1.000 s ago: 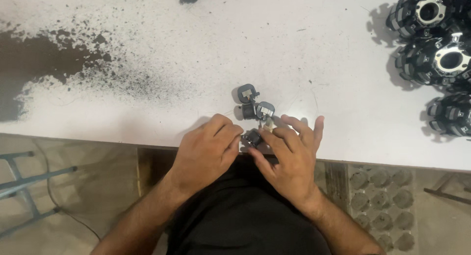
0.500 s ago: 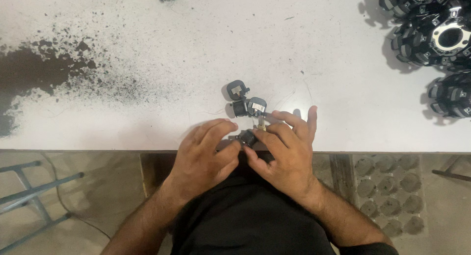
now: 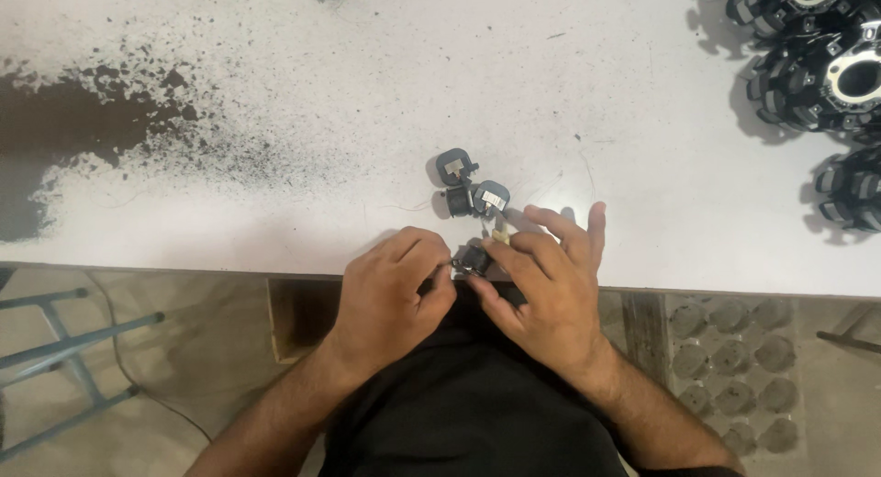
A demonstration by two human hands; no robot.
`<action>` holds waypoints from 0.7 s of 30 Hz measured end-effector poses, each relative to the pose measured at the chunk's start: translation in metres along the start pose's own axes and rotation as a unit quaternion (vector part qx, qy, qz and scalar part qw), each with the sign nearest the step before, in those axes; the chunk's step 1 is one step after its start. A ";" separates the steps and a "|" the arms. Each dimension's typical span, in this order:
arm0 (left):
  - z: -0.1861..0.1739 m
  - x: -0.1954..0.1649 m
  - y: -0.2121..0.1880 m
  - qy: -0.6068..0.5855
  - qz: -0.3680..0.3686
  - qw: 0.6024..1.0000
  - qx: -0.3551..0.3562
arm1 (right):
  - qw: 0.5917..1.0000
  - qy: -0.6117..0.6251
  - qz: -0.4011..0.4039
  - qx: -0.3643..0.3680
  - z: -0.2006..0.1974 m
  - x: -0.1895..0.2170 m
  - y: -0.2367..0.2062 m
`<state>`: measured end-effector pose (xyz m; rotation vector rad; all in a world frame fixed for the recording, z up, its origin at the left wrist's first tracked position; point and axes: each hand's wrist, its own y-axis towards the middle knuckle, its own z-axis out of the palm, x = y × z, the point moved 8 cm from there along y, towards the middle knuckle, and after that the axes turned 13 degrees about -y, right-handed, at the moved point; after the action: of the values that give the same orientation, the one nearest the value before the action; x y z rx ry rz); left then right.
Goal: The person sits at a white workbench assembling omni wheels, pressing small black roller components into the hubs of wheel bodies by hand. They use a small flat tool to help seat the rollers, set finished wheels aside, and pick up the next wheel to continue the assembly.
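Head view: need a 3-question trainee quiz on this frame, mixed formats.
1. True or false: the small black part is pinched between the left hand and the right hand at the near edge of the white table.
2. Multiple choice: the large black ring-shaped assemblies lie at the (A) far right, (B) far left, (C) table centre.
3. Fill in: just beyond the fingertips lie loose ____ clip-like parts.

Key: 1 true; 2 A; 3 black.
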<state>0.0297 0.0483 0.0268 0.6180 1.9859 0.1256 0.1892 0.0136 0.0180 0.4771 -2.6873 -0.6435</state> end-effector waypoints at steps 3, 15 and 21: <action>0.005 0.004 -0.002 -0.011 -0.036 0.999 -0.005 | 0.997 0.042 -0.010 -0.059 -0.012 0.003 -0.012; 0.017 0.005 -0.017 -0.080 -0.021 0.996 -0.034 | 0.988 0.130 -0.006 -0.085 0.005 0.016 -0.031; 0.019 0.007 -0.019 -0.092 -0.005 0.995 -0.027 | 0.988 0.135 0.000 -0.076 0.003 0.017 -0.028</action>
<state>0.0367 0.0314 0.0053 0.5635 1.8017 0.1123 0.1796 -0.0158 0.0060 0.4860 -2.3639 -0.7219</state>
